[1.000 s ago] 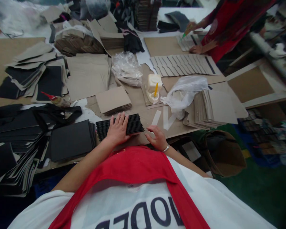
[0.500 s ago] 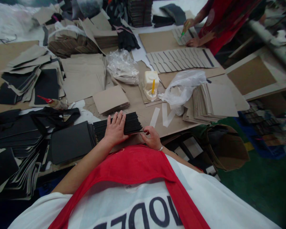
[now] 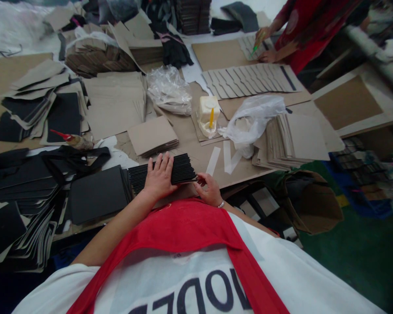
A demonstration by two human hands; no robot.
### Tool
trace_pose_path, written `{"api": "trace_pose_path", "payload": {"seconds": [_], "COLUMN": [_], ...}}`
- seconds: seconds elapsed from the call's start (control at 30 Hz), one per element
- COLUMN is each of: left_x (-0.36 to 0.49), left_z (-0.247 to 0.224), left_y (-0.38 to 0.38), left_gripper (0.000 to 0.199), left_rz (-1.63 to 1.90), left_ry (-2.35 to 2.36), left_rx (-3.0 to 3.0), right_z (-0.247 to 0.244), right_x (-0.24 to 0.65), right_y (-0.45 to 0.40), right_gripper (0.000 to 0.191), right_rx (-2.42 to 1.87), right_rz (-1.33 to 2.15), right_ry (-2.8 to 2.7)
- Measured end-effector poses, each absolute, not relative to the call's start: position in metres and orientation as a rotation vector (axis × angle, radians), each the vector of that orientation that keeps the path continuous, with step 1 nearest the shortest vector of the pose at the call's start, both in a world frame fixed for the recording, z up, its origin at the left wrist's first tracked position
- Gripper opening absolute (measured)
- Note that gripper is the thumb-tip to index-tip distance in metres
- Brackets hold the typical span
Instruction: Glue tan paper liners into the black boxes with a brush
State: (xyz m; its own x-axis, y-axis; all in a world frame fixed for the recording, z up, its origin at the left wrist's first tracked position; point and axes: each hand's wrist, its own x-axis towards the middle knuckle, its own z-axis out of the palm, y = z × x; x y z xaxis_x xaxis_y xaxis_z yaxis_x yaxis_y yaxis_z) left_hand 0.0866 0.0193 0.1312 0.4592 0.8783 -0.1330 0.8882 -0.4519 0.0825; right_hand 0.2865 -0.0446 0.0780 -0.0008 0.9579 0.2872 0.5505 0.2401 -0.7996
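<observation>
A fanned-out stack of thin black boards (image 3: 184, 168) lies at the table's near edge, its edges showing as narrow parallel ridges. My left hand (image 3: 160, 176) rests flat on top of it, fingers stretched out. At the stack's right end my right hand (image 3: 208, 188) has its fingers curled and pinched at the edge of the nearest board. The exact grip between thumb and fingertips is partly hidden. To the left, touching or close to the fanned stack, lies a pile of larger black panels (image 3: 98, 194). Just beyond my left hand sits a small stack of grey-brown cardboard (image 3: 153, 135).
A white glue tub (image 3: 208, 109) with a yellow handle stands beyond, beside a plastic bag (image 3: 255, 117) and stacked cardboard sheets (image 3: 306, 135). A glue bottle with a red tip (image 3: 74, 140) lies left. Across the table a co-worker's hands (image 3: 267, 56) work over cardboard pieces.
My hands stay almost in place; the right fingers shift slightly at the stack's right edge. Across the table, the co-worker's hand with the green-tipped tool has moved slightly.
</observation>
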Motion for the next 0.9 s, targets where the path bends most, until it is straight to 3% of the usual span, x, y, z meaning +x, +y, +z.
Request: {"api": "trace_pose_path", "payload": {"seconds": [0.67,0.9], "left_x": [0.0878,0.0872], "left_z": [0.1330,0.1327], "left_y": [0.0205,0.0215], "left_gripper": [0.101,0.100], "left_rz": [-0.129,-0.139], "left_ry": [1.575,1.574], "left_rx": [2.540,2.547], "right_z": [0.0786,0.0793], "right_x": [0.2868,0.2845], "right_y": [-0.0437,-0.0386], "right_gripper": [0.017,0.037], "right_rx": [-1.416,-1.441], "right_rz": [0.622,0.677], "right_ry": [-1.657,-1.608]}}
